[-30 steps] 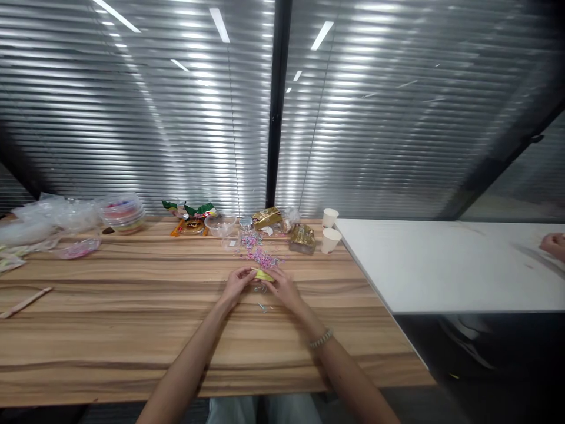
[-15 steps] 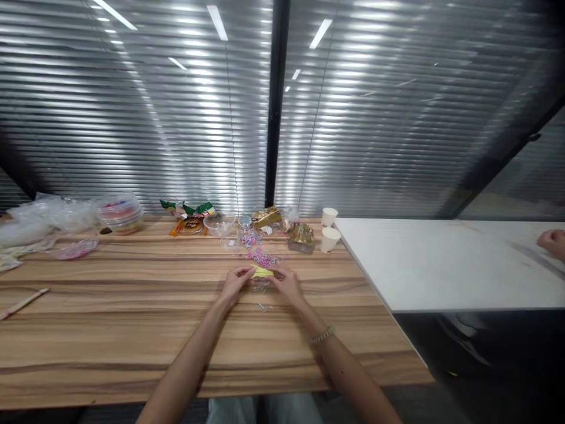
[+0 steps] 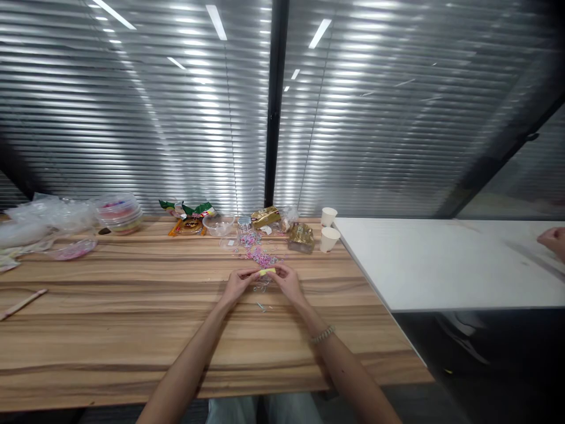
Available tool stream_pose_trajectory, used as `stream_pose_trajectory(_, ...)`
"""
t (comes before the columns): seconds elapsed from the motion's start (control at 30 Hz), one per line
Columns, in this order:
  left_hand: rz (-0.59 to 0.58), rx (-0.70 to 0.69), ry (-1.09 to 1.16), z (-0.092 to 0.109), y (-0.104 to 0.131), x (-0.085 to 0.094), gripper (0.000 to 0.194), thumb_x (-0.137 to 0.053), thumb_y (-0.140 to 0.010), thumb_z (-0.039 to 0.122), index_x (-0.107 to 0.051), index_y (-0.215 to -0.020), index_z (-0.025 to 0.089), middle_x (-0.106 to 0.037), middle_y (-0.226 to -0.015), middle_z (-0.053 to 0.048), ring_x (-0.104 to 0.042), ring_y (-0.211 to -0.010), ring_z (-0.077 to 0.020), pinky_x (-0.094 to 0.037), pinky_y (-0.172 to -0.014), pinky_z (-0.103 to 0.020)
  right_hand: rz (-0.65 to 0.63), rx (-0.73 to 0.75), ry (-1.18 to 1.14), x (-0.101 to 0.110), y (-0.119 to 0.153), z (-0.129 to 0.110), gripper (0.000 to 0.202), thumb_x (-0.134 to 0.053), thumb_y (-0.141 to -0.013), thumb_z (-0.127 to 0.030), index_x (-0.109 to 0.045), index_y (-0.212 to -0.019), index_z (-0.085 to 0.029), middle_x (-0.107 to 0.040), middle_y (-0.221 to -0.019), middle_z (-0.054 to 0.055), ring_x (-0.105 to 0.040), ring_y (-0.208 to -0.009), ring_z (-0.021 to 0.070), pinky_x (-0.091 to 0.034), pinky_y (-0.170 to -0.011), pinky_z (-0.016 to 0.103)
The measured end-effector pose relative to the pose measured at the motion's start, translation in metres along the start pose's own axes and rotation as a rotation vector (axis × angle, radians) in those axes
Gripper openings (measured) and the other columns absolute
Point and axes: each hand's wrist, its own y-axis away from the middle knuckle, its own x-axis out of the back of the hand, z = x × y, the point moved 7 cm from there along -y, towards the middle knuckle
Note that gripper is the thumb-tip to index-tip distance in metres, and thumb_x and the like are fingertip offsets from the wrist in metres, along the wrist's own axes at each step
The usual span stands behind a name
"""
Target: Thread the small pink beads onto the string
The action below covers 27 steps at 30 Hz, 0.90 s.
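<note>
Between my two hands is a small yellow paper-like piece [image 3: 267,271], too small to name more exactly. My left hand [image 3: 238,284] pinches its left end with thumb and forefinger. My right hand [image 3: 286,281] pinches the right end, and a beaded bracelet [image 3: 323,334] circles that wrist. Just beyond the fingers lies a heap of tiny pink and grey-white pieces [image 3: 262,257]. More small pale bits [image 3: 263,287] lie under and in front of the hands, partly hidden by them. A few thin pieces [image 3: 262,307] rest nearer to me on the wood.
Behind the heap stand a small jar [image 3: 244,224], a clear bowl [image 3: 219,224], gold wrappers [image 3: 301,238] and two paper cups [image 3: 330,239]. Stacked plastic tubs [image 3: 119,212], clear bags [image 3: 57,215] and a stick [image 3: 23,304] are leftward. Another person's hand [image 3: 552,240] shows over the white table [image 3: 445,265].
The yellow piece now looks narrower and smaller between the fingertips. Both hands have drawn closer together around it, my left hand shifting slightly right.
</note>
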Motion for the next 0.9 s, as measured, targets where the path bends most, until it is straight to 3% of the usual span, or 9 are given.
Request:
stream_pose_trajectory(0.13, 0.013, -0.011, 0.016, -0.003, -0.001, -0.001, 0.036, -0.074, -0.061, 0.037, -0.073, -0.089, 0.015, -0.071, -0.095, -0.010, -0.064, -0.088, -0.0257, -0.048, -0.079, -0.033, -0.032, -0.105, -0.175, -0.005, -0.001, 0.010, 0.039, -0.073, -0.061, -0.035, -0.067, -0.093, -0.015, -0.067, -0.077, 0.003, -0.058, -0.066, 0.0141, -0.047, -0.063, 0.026)
stream_pose_trajectory(0.27, 0.029, -0.005, 0.083, -0.007, -0.001, -0.002, 0.035, -0.076, -0.057, 0.037, -0.073, -0.083, 0.014, -0.072, -0.089, -0.010, -0.065, -0.081, -0.0236, -0.048, -0.077, -0.032, -0.131, -0.144, -0.188, -0.018, 0.003, 0.015, 0.029, -0.071, -0.062, -0.038, -0.069, -0.079, -0.015, -0.066, -0.072, 0.003, -0.056, -0.065, 0.0141, -0.045, -0.063, 0.026)
stream_pose_trajectory(0.4, 0.013, -0.025, 0.029, -0.007, -0.002, -0.006, 0.036, -0.072, -0.062, 0.040, -0.071, -0.088, 0.014, -0.072, -0.090, -0.010, -0.065, -0.083, -0.0232, -0.049, -0.077, -0.033, -0.069, -0.137, -0.155, -0.017, 0.004, 0.016, 0.029, -0.067, -0.066, -0.043, -0.068, -0.074, -0.015, -0.063, -0.067, 0.002, -0.054, -0.062, 0.0138, -0.043, -0.058, 0.025)
stream_pose_trajectory(0.57, 0.091, -0.303, -0.435, 0.010, 0.001, -0.003, 0.031, -0.056, -0.079, 0.038, -0.067, -0.099, 0.016, -0.067, -0.101, -0.011, -0.060, -0.095, -0.0239, -0.045, -0.086, -0.039, 0.081, -0.124, -0.159, 0.001, -0.004, 0.015, 0.036, -0.061, -0.069, -0.051, -0.061, -0.071, -0.015, -0.060, -0.067, 0.002, -0.053, -0.062, 0.0136, -0.042, -0.059, 0.025)
stream_pose_trajectory(0.67, 0.095, -0.489, -0.699, 0.020, 0.007, -0.009, 0.027, -0.050, -0.084, 0.033, -0.064, -0.101, 0.018, -0.064, -0.105, -0.010, -0.054, -0.103, -0.0237, -0.040, -0.093, -0.042, 0.102, -0.102, -0.113, 0.009, -0.008, 0.015, 0.037, -0.057, -0.071, -0.053, -0.056, -0.068, -0.016, -0.057, -0.062, 0.000, -0.051, -0.059, 0.0130, -0.041, -0.057, 0.024)
stream_pose_trajectory(0.9, -0.092, -0.544, -1.026, 0.011, 0.013, -0.031, 0.037, -0.038, -0.090, 0.037, -0.053, -0.120, 0.023, -0.051, -0.127, -0.010, -0.045, -0.117, -0.0234, -0.036, -0.097, -0.042, 0.133, 0.041, 0.179, 0.015, -0.008, 0.014, 0.036, -0.047, -0.080, -0.049, -0.053, -0.065, -0.017, -0.057, -0.060, 0.001, -0.052, -0.056, 0.0144, -0.040, -0.056, 0.024)
